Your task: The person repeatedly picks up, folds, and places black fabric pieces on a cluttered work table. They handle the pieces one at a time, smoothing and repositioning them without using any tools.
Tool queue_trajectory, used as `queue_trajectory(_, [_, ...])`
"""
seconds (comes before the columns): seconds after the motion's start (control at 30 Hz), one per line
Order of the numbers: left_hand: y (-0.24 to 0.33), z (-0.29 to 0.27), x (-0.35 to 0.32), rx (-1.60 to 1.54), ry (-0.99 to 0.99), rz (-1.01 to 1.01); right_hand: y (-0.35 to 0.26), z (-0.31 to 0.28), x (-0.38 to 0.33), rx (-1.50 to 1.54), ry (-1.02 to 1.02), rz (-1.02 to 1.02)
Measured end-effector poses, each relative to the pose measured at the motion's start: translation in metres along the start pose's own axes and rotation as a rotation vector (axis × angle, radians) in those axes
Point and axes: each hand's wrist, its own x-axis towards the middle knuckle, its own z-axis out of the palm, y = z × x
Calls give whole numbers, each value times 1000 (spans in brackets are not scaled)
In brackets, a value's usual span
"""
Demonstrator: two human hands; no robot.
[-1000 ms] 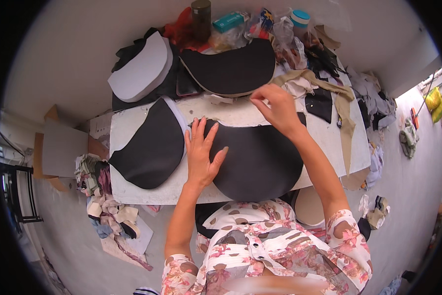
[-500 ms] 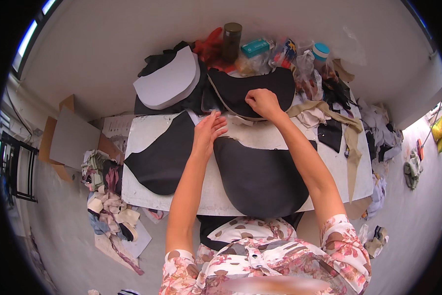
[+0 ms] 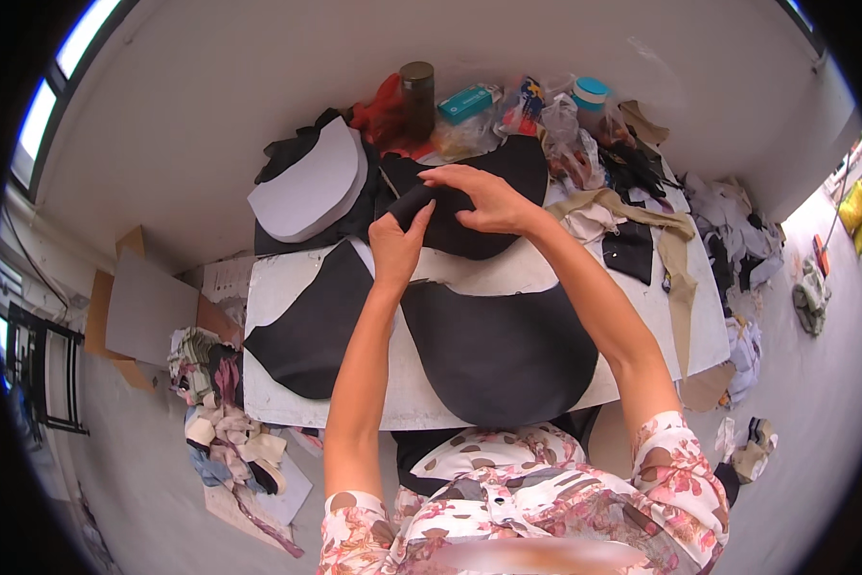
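Observation:
At the back of the table, my left hand (image 3: pixel 399 238) is closed on the lifted left part of a black curved panel (image 3: pixel 517 182), with the thumb up along its fold. The panel looks like fabric or leather. My right hand (image 3: pixel 488 201) lies over the same panel, fingers stretched toward the fold and thumb apart; its fingertips touch near the fold. Closer to me, a black rounded panel (image 3: pixel 503 350) lies flat. Left of my left forearm lies another black panel (image 3: pixel 306 331), partly hidden by the arm.
White curved sheets (image 3: pixel 311 187) are stacked at the back left on black material. Behind stand a dark lidded jar (image 3: pixel 417 101), a teal box (image 3: pixel 467 103) and plastic bags (image 3: pixel 570 139). Beige strips (image 3: pixel 680 278) cross the right of the white table (image 3: pixel 421 407). Fabric scraps (image 3: pixel 239 441) lie lower left.
My left hand has moved up to the back panel and gripped it, folding its left part up. My right hand has shifted left and unfolded its fingers over the panel. The view has tilted slightly.

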Motion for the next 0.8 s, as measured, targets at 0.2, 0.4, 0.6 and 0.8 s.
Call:
queue_trajectory(0.2, [48,-26,-1,147,43,251,30,-46,-19,-299,-218,103])
queue_trajectory(0.4, [34,-47,-10,-59,234,151,33,-89,-83,132,130,329])
queue_trajectory(0.6, [45,-53,-26,-492,190,32,-22,-92,-108,724,527,371])
queue_trajectory(0.8, [70,-66,-67,-724,100,-174,-72,-98,-149,709,668,500])
